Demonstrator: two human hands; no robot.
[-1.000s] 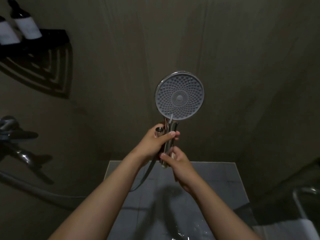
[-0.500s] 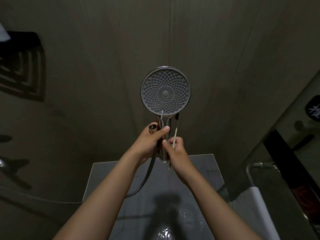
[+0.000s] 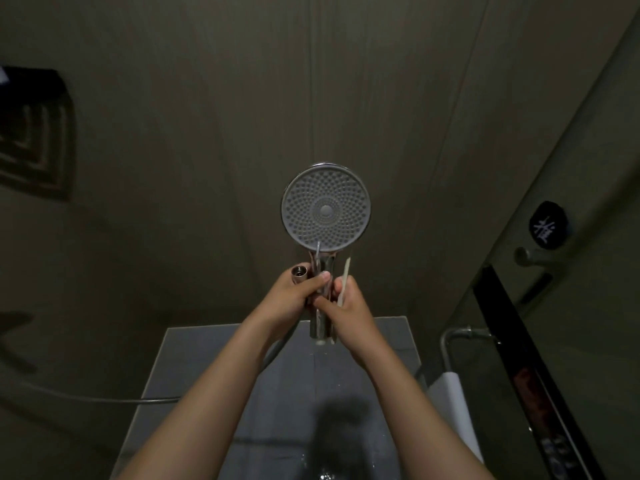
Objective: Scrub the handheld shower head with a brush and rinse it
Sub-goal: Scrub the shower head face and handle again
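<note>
Chrome shower head (image 3: 326,211) stands upright just above your fingers (image 3: 323,277). Your left hand (image 3: 294,296) and right hand (image 3: 349,306) both grip its handle, and the right also pinches a white brush (image 3: 346,271). Open room lies all round, with wet grey floor (image 3: 194,358) below.

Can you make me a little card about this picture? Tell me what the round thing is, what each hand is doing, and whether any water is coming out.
thing: shower head, round, held upright, holes facing the camera
left hand: grips the chrome handle and the metal hose end
right hand: grips the handle too, plus the brush, a thin white stick; bristles not visible
hose: trails off to the left
water: none seen spraying
floor: grey tiles, wet glints near the bottom
</note>
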